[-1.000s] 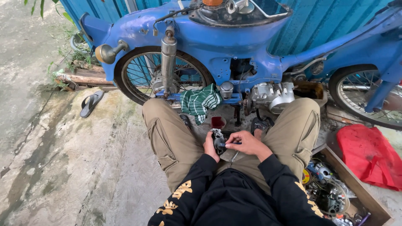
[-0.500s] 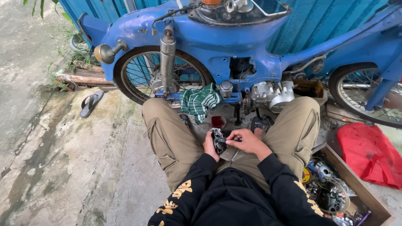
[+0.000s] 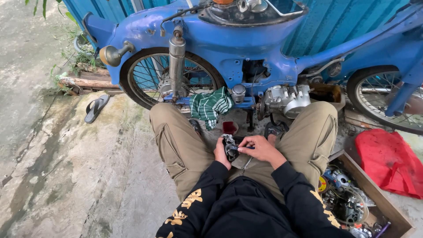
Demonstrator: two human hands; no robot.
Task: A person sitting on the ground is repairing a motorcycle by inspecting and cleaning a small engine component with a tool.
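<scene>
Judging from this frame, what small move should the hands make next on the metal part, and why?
Probably keep the left hand steady around the small metal part while the right hand works its fingertips on the part's side. Both hands already meet on it above the lap, so a firm hold seems needed.

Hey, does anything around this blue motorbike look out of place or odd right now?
A single sandal lies alone on the stained concrete left of the front wheel, no partner beside it. A green checked cloth hangs off the footrest bar.
</scene>
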